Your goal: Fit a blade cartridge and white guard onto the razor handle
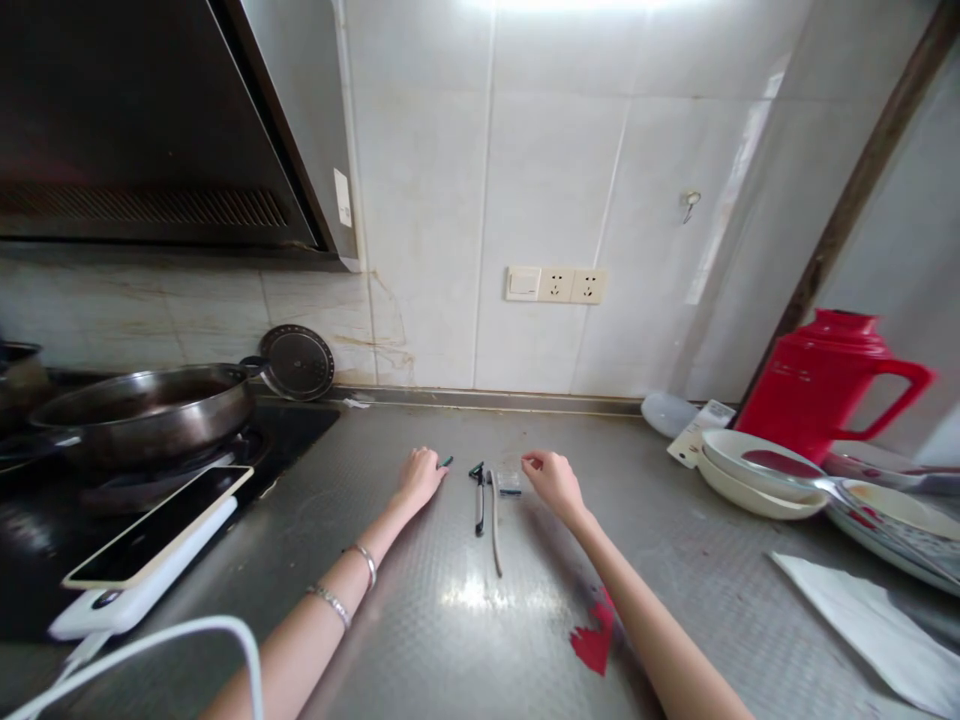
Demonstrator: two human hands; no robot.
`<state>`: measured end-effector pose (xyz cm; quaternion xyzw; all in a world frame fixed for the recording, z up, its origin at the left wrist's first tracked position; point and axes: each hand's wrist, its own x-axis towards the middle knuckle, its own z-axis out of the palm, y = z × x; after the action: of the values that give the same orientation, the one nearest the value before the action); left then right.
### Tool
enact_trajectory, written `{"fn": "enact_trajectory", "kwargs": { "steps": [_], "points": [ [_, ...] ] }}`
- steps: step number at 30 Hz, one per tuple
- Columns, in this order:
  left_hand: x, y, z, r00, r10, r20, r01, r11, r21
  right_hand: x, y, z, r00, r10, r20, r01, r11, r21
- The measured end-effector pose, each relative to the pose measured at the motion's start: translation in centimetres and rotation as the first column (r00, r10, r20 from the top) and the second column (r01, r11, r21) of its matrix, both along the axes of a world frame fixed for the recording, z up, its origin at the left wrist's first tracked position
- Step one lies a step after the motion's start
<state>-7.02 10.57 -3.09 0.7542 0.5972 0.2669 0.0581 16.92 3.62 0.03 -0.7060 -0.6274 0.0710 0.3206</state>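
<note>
My left hand (421,480) is closed around a small dark green piece (447,462), and only its tip shows past the fingers. My right hand (553,482) has curled, pinched fingers at the right edge of a small clear plastic packet (510,482); whether anything is in them is too small to tell. The packet has a dark strip along its lower part. Between the hands lies a thin black T-headed stick, like a razor (480,505). Beside it, close to the packet, a slim greyish rod (496,530) points toward me.
On the left, a steel pan (150,410) sits on the stove, with a phone (161,525) on a white power bank (146,570) nearer me. At right stand a red thermos (814,385), bowls (757,490) and a white sheet (862,620). A red scrap (594,640) lies near my right forearm.
</note>
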Motion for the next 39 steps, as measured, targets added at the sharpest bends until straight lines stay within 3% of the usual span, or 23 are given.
{"fn": "enact_trajectory", "kwargs": {
  "steps": [7, 11, 15, 19, 24, 34, 39],
  "points": [
    [0.3, -0.1, -0.4, 0.992, -0.011, -0.129, 0.019, 0.998, 0.068, 0.9, 0.4, -0.7, 1.0, -0.006, -0.009, 0.006, 1.0, 0.016],
    [0.1, -0.3, 0.1, 0.994, -0.026, -0.104, 0.037, 0.994, 0.105, 0.9, 0.6, -0.9, 0.999, 0.043, -0.019, -0.042, 0.998, 0.045],
    [0.1, -1.0, 1.1, 0.984, -0.175, 0.003, 0.172, 0.969, 0.175, 0.6, 0.7, -1.0, 0.983, 0.181, -0.028, -0.178, 0.981, 0.081],
    [1.1, -2.3, 2.3, 0.92, -0.383, 0.085, 0.354, 0.903, 0.246, 0.0, 0.5, -0.7, 0.936, 0.352, -0.006, -0.347, 0.924, 0.159],
    [2.7, -4.1, 3.2, 0.874, -0.483, 0.058, 0.458, 0.858, 0.232, -0.6, 0.1, -0.2, 0.89, 0.456, -0.021, -0.445, 0.876, 0.185],
    [3.3, -4.8, 3.0, 0.817, -0.552, 0.164, 0.506, 0.824, 0.254, -1.0, -0.4, 0.3, 0.838, 0.541, -0.065, -0.522, 0.832, 0.187],
    [3.4, -4.8, 2.7, 0.837, -0.514, 0.187, 0.47, 0.851, 0.233, -0.2, -0.2, 0.4, 0.854, 0.515, -0.073, -0.499, 0.851, 0.165]
  ]
}}
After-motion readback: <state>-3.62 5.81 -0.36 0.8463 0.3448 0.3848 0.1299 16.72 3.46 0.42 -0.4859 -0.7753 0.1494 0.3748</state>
